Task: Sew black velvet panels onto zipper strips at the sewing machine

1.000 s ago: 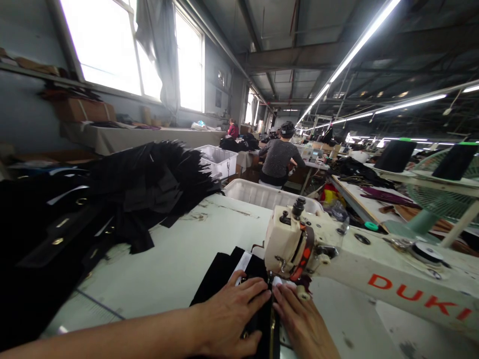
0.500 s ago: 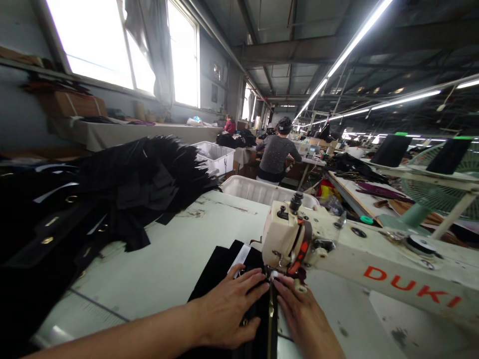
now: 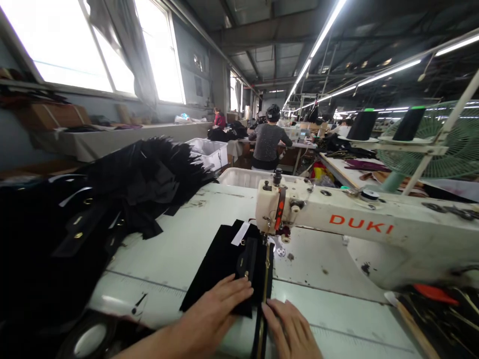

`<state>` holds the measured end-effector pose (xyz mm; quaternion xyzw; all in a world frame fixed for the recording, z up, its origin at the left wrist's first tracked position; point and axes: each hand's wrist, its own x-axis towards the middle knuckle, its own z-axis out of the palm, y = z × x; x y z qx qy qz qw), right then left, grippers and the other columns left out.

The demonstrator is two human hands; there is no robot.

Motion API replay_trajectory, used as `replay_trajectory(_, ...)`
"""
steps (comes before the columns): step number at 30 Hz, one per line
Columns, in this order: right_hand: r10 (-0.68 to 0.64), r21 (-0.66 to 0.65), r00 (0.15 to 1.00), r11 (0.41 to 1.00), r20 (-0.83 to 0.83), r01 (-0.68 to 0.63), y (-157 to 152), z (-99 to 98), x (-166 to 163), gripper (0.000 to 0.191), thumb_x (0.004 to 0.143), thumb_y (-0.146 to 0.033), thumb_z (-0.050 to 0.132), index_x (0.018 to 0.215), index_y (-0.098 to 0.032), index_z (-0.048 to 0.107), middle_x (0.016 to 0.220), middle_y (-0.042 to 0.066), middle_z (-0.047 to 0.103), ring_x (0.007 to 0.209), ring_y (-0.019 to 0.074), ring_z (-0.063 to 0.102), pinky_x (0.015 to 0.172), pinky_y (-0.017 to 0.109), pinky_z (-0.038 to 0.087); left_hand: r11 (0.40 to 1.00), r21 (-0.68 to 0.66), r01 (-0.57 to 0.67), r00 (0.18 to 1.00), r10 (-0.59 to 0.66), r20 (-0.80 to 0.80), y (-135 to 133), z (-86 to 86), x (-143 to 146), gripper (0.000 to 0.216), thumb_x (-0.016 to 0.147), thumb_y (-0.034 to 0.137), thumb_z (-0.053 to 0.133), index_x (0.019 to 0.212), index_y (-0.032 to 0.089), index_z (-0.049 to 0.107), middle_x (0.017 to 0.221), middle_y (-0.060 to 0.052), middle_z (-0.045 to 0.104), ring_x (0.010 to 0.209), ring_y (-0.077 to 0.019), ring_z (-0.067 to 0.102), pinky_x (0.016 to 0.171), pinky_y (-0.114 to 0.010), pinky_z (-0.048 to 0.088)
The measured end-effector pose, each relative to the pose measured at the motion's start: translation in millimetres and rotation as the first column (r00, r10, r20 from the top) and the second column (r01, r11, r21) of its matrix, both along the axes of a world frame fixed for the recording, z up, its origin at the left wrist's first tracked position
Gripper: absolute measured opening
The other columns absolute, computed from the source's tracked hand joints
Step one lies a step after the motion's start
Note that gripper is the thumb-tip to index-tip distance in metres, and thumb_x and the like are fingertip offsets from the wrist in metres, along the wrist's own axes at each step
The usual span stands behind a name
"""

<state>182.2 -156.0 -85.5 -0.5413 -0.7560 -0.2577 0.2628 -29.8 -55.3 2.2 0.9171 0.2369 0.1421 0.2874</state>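
A black fabric panel [image 3: 213, 264] lies flat on the sewing table, its upper right edge by the needle area of the white sewing machine [image 3: 271, 207]. On it are a white strip [image 3: 240, 233] and a black tab [image 3: 247, 262] with gold fittings. Along the panel's right edge runs a black zipper [image 3: 266, 279] with gold teeth, its lower end trailing toward me. My left hand [image 3: 217, 309] rests flat on the lower panel, fingers stretched out. Beside the zipper, my right hand [image 3: 290, 329] lies with fingers extended, fingertips touching the tape's right edge; its thumb is hidden.
A large pile of black pieces [image 3: 142, 174] covers the left of the table [image 3: 202, 199]. Behind the machine stands a white plastic bin [image 3: 239, 175]. At lower right is a tray of zippers [image 3: 441, 319]. A co-worker [image 3: 269, 139] sits ahead; a green fan [image 3: 422, 144] stands right.
Both hands have moved back from the needle toward me, along the panel and zipper. The camera view has shifted, showing more of the table's near side and the tray at right.
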Motion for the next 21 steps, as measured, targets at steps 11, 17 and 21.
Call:
replay_trajectory(11,-0.312,-0.347,0.51,0.937,-0.802,0.028,26,91.3,72,0.054,0.088,-0.066,0.052,0.072,-0.019,0.074,0.074,0.008,0.073,0.076,0.0253,0.07,0.067,0.029,0.056,0.908,-0.328,-0.26,0.918,0.338,0.209,21,63.2,13,0.045,0.099,0.047,0.038,0.073,0.016,0.056,0.07,0.002,0.052,0.066,-0.0149,0.046,0.065,-0.024,0.041)
replay_trajectory(17,-0.05,-0.231,0.671,0.956,-0.74,-0.184,35,106.4,64,0.041,0.093,-0.054,0.053,0.084,-0.021,0.074,0.091,0.007,0.071,0.087,0.023,0.068,0.076,0.028,0.054,0.952,-0.239,-0.19,0.946,0.242,0.213,11,60.9,13,0.034,0.101,0.036,0.041,0.104,0.017,0.07,0.099,-0.002,0.071,0.092,-0.0208,0.064,0.086,-0.028,0.048)
replay_trajectory(21,0.191,-0.075,0.931,0.972,-0.31,-0.225,16,58.1,14,0.037,0.102,-0.02,0.032,0.107,-0.023,0.068,0.092,0.005,0.067,0.084,0.0168,0.064,0.073,0.024,0.052,0.978,-0.13,-0.163,0.976,0.179,0.124,3,49.1,6,0.038,0.098,0.025,0.044,0.133,0.021,0.059,0.134,-0.004,0.062,0.124,-0.0218,0.057,0.109,-0.034,0.041)
